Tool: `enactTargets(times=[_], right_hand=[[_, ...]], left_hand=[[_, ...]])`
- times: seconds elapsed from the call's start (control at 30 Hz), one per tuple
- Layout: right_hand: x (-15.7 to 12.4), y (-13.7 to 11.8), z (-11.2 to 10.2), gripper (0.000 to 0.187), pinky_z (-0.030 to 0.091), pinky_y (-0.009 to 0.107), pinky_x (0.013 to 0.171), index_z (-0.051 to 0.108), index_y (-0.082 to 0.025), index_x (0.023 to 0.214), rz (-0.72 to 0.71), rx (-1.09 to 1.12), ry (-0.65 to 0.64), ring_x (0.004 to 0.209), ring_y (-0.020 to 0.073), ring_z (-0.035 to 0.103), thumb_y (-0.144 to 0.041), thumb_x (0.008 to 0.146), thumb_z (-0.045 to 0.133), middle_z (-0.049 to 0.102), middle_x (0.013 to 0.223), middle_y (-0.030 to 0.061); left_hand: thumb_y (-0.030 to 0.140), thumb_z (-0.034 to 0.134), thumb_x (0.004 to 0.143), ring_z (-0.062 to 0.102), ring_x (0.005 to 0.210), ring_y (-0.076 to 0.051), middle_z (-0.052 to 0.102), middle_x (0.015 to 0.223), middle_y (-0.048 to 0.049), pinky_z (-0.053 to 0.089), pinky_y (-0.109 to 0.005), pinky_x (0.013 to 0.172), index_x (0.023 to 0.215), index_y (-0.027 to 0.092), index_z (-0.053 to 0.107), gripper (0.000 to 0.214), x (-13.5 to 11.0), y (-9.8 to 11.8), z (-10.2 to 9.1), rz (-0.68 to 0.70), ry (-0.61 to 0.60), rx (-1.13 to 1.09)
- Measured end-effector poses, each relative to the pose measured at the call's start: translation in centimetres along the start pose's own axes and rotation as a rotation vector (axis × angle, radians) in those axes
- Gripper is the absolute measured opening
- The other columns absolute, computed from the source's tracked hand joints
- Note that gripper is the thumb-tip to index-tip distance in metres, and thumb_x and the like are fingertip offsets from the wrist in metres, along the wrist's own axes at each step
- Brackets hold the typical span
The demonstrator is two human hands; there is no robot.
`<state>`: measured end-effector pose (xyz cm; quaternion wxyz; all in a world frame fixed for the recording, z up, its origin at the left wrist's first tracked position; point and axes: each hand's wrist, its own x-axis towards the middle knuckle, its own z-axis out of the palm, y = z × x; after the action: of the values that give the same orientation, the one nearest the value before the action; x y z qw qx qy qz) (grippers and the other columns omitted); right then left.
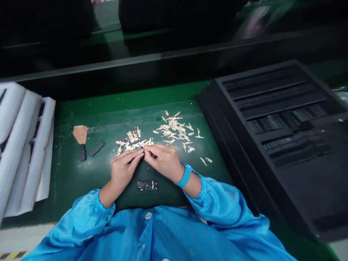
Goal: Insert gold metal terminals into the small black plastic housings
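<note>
My left hand (123, 167) and my right hand (164, 161) meet at the fingertips above the green table, both pinched closed. A tiny dark sliver (140, 145) pokes out between the fingertips; its kind is too small to tell, and most of it is hidden. Just beyond the fingers lies a heap of small pale-and-dark flat pieces (133, 137). Farther right is a loose scatter of pale flat strips (175, 127). Nearer my body, below the hands, rests a black rectangular part (147, 185) with small metal bits on it.
At left lie a black bar (96, 148) and another black bar (82, 152) touching a tan, fan-shaped piece (80, 134). White foam sheets (24, 152) are stacked at the left edge. A large black tray (261, 145) with slotted rows stands at right on the green table (81, 185).
</note>
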<state>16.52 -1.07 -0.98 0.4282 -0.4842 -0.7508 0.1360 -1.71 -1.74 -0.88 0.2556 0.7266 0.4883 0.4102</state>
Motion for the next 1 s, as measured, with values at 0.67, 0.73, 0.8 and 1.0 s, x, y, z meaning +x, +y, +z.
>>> enactTargets(times=[0.67,0.73,0.8,1.0], right_hand=[[-0.10,0.06,-0.32,0.021,0.063,0.029,0.081,0.076,-0.016,0.107,-0.063,0.015,-0.097,0.088,0.0193,0.079,-0.016,0.101,0.056,0.082,0.099,0.0080],[-0.15,0.02,-0.18,0.020,0.062,0.028,0.076,0.076,-0.017,0.102,-0.053,-0.011,-0.070,0.081,0.0187,0.078,-0.014,0.099,0.057,0.082,0.093,0.0066],[-0.18,0.04,-0.05,0.021,0.060,0.027,0.073,0.076,-0.019,0.094,-0.034,-0.035,-0.061,0.075,0.0170,0.076,-0.012,0.096,0.056,0.081,0.086,0.0041],[-0.03,-0.05,-0.02,0.026,0.054,0.023,0.066,0.074,-0.022,0.079,0.017,-0.067,-0.031,0.066,0.0129,0.070,-0.011,0.092,0.055,0.077,0.074,-0.0002]], left_hand=[[0.027,0.074,0.092,0.079,0.081,-0.018,0.083,0.093,-0.0015,0.064,-0.030,0.080,0.096,0.028,0.083,0.010,0.06,0.03,0.01,-0.092,0.036,0.031],[0.027,0.073,0.093,0.079,0.083,-0.019,0.083,0.095,-0.0020,0.064,-0.031,0.079,0.097,0.028,0.083,0.011,0.14,0.19,-0.02,-0.069,0.022,0.039],[0.029,0.072,0.093,0.079,0.083,-0.020,0.083,0.096,-0.0025,0.064,-0.032,0.079,0.097,0.028,0.083,0.012,0.22,0.28,-0.01,-0.081,0.000,0.033],[0.030,0.074,0.091,0.079,0.082,-0.018,0.083,0.095,-0.0020,0.065,-0.029,0.077,0.096,0.027,0.084,0.011,0.10,0.18,0.36,-0.194,-0.010,-0.056]])
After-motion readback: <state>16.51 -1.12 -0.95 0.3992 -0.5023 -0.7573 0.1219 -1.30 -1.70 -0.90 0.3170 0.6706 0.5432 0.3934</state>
